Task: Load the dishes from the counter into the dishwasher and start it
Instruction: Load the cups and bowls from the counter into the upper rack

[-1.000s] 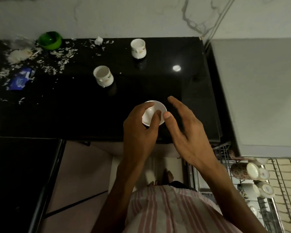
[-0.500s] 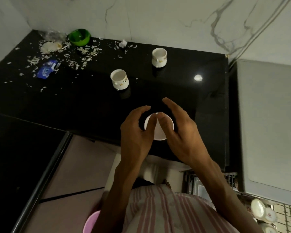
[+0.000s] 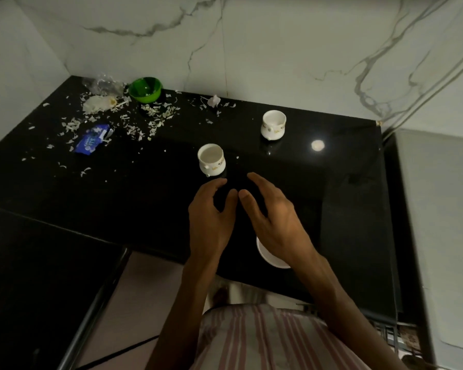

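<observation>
Both hands empty: your left hand (image 3: pixel 209 217) and right hand (image 3: pixel 273 222) hover over the counter (image 3: pixel 145 198), fingers loosely spread, thumbs nearly touching, nothing pinched. A white bowl (image 3: pixel 270 256) sits under your right wrist near the counter edge; a careless wrist drop could knock it off. Nearest cup (image 3: pixel 211 160) is just beyond your left fingertips; second cup (image 3: pixel 273 125) farther back. Palms face down, forearms angled fwd. Dishwasher rack barely visible at lower right.
</observation>
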Action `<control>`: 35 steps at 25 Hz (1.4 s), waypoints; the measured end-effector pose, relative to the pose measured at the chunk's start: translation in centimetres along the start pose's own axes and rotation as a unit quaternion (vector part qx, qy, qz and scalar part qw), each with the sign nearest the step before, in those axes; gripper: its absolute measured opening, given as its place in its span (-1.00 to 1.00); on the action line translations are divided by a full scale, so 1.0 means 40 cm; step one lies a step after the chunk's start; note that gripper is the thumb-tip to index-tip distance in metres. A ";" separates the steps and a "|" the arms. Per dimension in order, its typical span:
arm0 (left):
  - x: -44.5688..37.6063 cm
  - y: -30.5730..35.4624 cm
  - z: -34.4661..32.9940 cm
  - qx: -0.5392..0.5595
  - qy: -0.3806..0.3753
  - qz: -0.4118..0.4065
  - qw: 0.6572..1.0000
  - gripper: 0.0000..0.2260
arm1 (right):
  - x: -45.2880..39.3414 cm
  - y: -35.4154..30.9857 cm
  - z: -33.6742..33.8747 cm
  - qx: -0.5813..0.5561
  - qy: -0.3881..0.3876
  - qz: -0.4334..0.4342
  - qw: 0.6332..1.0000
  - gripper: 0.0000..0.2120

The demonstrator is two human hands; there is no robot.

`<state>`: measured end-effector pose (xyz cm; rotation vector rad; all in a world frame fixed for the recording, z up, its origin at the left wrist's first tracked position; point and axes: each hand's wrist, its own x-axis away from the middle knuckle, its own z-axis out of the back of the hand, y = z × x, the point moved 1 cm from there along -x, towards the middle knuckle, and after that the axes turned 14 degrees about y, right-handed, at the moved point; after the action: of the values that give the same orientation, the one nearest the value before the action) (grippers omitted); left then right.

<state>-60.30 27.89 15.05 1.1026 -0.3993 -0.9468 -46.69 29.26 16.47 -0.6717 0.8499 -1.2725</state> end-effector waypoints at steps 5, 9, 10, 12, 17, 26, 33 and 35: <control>-0.102 -0.064 -0.013 -0.007 -0.029 -0.001 1.000 -0.75 | -0.100 -0.003 -0.111 0.032 -0.008 -0.013 0.999 -0.48; -0.178 -0.119 -0.049 -0.025 -0.057 -0.013 0.998 -0.61 | -0.176 0.018 -0.215 0.007 -0.012 -0.014 1.000 -0.55; -0.198 -0.135 -0.058 -0.041 -0.062 -0.016 0.997 -0.58 | -0.192 0.026 -0.234 0.009 -0.012 -0.024 1.000 -0.53; -0.235 -0.158 -0.078 -0.081 -0.080 -0.017 0.993 -0.53 | -0.221 0.031 -0.260 0.017 -0.017 -0.051 0.998 -0.51; -0.290 -0.178 -0.106 -0.112 -0.098 -0.057 0.987 -0.63 | -0.250 0.025 -0.291 0.010 -0.044 -0.083 0.996 -0.51; -0.308 -0.184 -0.118 -0.117 -0.079 -0.018 0.990 -0.61 | -0.236 0.016 -0.228 0.000 -0.033 -0.091 0.995 -0.55; -0.201 -0.075 -0.072 -0.025 -0.095 -0.006 0.995 -0.78 | -0.147 0.034 -0.111 -0.085 0.027 -0.135 0.987 -0.64; -0.152 -0.040 -0.062 0.007 -0.104 0.010 0.994 -0.78 | -0.114 0.055 -0.089 -0.122 0.043 -0.160 0.979 -0.59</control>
<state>-62.72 34.04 13.56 1.0143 -0.5867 -1.0471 -48.88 34.22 13.51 -0.9861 1.0076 -1.5074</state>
